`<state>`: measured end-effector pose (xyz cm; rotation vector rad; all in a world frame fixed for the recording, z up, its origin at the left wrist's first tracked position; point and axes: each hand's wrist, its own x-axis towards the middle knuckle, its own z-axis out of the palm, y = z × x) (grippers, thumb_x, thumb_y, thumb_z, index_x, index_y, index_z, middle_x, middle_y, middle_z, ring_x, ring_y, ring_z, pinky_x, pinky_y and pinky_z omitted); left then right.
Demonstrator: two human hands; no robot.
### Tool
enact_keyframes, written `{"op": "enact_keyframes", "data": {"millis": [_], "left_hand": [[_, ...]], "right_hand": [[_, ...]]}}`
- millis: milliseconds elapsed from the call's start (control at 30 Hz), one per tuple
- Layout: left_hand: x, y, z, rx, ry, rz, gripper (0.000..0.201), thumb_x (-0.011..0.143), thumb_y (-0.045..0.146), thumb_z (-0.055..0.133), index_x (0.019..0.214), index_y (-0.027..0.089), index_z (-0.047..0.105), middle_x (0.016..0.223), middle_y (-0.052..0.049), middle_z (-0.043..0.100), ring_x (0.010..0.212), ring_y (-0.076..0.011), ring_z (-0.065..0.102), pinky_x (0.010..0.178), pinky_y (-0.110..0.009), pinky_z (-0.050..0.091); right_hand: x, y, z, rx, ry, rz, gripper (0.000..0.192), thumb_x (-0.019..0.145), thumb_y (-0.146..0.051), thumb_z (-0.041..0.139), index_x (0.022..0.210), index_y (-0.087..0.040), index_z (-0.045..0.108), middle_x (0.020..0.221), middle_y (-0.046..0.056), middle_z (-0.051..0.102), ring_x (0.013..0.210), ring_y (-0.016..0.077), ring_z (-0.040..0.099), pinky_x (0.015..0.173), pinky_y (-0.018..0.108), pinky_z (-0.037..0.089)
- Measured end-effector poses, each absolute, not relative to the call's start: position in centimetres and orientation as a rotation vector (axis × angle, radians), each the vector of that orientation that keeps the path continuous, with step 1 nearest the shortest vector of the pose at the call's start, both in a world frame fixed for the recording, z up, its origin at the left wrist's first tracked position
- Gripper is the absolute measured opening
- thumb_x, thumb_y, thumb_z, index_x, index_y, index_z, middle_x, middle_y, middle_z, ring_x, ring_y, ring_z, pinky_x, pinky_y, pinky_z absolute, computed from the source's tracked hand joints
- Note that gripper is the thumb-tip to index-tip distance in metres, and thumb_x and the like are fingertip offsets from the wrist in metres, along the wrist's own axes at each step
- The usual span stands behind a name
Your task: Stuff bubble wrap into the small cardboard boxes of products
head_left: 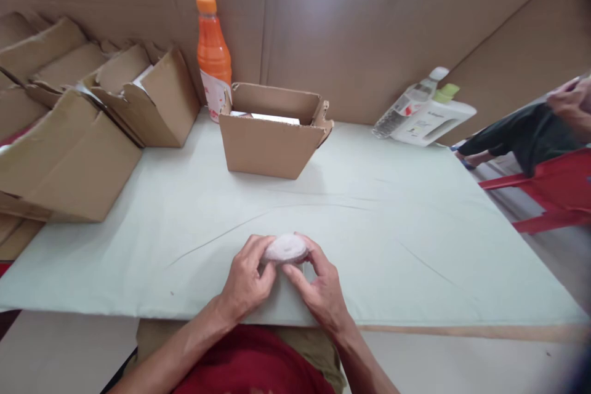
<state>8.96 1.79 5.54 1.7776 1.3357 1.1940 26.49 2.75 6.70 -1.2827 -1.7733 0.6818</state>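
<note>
Near the front edge of the table, both my hands grip a small, pale whitish-grey oval object (287, 248), too blurred to name. My left hand (249, 274) holds its left end between thumb and fingers. The right end is held by my right hand (319, 283), with the thumb on the near side. My fingertips hide parts of its rim and underside. Straight ahead, beyond the hands, stands an open cardboard box (268, 144) with something white inside.
A pale green cloth covers the table (378, 246). Several cardboard boxes (78, 148) crowd the left. An orange bottle (213, 55) stands behind the middle box. At back right are a clear bottle (410, 104) and a white jug (429, 120). Beyond, a person sits on a red chair (558, 184).
</note>
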Motion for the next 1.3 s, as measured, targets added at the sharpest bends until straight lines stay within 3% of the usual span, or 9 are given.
{"op": "enact_keyframes", "data": {"millis": [200, 433, 533, 667, 800, 867, 967, 1067, 1300], "left_hand": [[8.5, 2.0, 5.6, 1.678, 1.234, 1.086, 0.053, 0.079, 0.011, 0.056, 0.132, 0.018, 0.057, 0.124, -0.013, 0.065, 0.114, -0.0246, 0.064, 0.099, -0.038, 0.053], [7.1, 2.3, 7.1, 1.556, 1.138, 0.645, 0.06, 0.078, 0.011, 0.054, 0.137, 0.021, 0.059, 0.131, -0.006, 0.069, 0.115, -0.0223, 0.067, 0.103, -0.032, 0.051], [5.7, 3.4, 8.1, 1.735, 1.069, 0.566, 0.063, 0.078, 0.016, 0.061, 0.14, 0.025, 0.056, 0.135, -0.006, 0.067, 0.117, -0.0236, 0.067, 0.101, -0.033, 0.054], [2.9, 8.3, 12.3, 2.172, 1.29, 0.97, 0.057, 0.089, 0.027, 0.063, 0.144, 0.023, 0.049, 0.14, -0.011, 0.062, 0.129, -0.0261, 0.059, 0.108, -0.042, 0.05], [1.8, 16.1, 17.0, 2.638, 1.496, 1.309, 0.054, 0.091, 0.013, 0.055, 0.144, 0.017, 0.048, 0.145, -0.015, 0.056, 0.143, -0.0296, 0.045, 0.117, -0.051, 0.04], [2.1, 19.4, 18.0, 2.796, 1.553, 1.187, 0.05, 0.087, 0.008, 0.054, 0.137, 0.013, 0.054, 0.135, -0.016, 0.063, 0.135, -0.0314, 0.052, 0.114, -0.053, 0.04], [2.9, 21.8, 18.1, 2.9, 1.614, 1.01, 0.03, 0.084, 0.004, 0.05, 0.107, 0.013, 0.067, 0.098, -0.01, 0.074, 0.097, -0.0253, 0.069, 0.105, -0.051, 0.047], [3.3, 20.3, 18.1, 2.994, 1.542, 1.023, 0.023, 0.085, 0.004, 0.048, 0.088, 0.015, 0.068, 0.078, -0.005, 0.07, 0.077, -0.0199, 0.066, 0.102, -0.05, 0.048], [3.7, 9.8, 19.6, 3.089, 1.42, 0.981, 0.026, 0.083, -0.002, 0.047, 0.076, 0.015, 0.065, 0.065, -0.001, 0.056, 0.064, -0.0185, 0.053, 0.092, -0.046, 0.052]], "right_hand": [[26.6, 3.1, 7.3, -1.225, -1.712, 0.894, 0.013, 0.089, -0.031, 0.064, 0.097, -0.021, 0.068, 0.081, 0.001, 0.072, 0.072, 0.0158, 0.068, 0.067, 0.022, 0.056], [29.0, 4.2, 9.1, -1.322, -1.82, 1.103, 0.045, 0.081, -0.039, 0.071, 0.122, -0.02, 0.067, 0.11, 0.007, 0.074, 0.096, 0.0226, 0.07, 0.086, 0.029, 0.055], [29.7, 5.0, 9.9, -1.322, -1.897, 1.195, 0.027, 0.087, -0.039, 0.065, 0.106, -0.021, 0.071, 0.093, 0.004, 0.074, 0.083, 0.0198, 0.068, 0.076, 0.027, 0.053], [31.2, 6.1, 10.8, -1.415, -1.633, 1.185, 0.031, 0.09, -0.05, 0.063, 0.09, -0.019, 0.068, 0.076, 0.002, 0.066, 0.069, 0.0167, 0.06, 0.063, 0.024, 0.048], [32.3, 6.4, 10.8, -1.445, -1.493, 1.234, 0.035, 0.09, -0.053, 0.064, 0.092, -0.018, 0.069, 0.08, 0.003, 0.067, 0.073, 0.0177, 0.061, 0.065, 0.025, 0.049], [32.5, 6.4, 10.6, -1.427, -1.512, 1.236, 0.036, 0.091, -0.053, 0.063, 0.094, -0.018, 0.069, 0.081, 0.004, 0.068, 0.074, 0.0185, 0.063, 0.066, 0.026, 0.05], [32.7, 6.2, 11.0, -1.399, -1.554, 1.24, 0.035, 0.094, -0.052, 0.059, 0.103, -0.02, 0.07, 0.086, 0.004, 0.071, 0.079, 0.0195, 0.066, 0.071, 0.027, 0.052], [33.8, 6.2, 12.8, -1.433, -1.549, 1.132, 0.035, 0.092, -0.05, 0.063, 0.109, -0.021, 0.07, 0.09, 0.005, 0.073, 0.082, 0.0204, 0.069, 0.073, 0.027, 0.055], [35.2, 7.8, 20.6, -1.369, -1.42, 0.649, 0.036, 0.079, -0.051, 0.077, 0.099, -0.023, 0.069, 0.076, 0.001, 0.068, 0.065, 0.0164, 0.061, 0.058, 0.025, 0.05]]}}
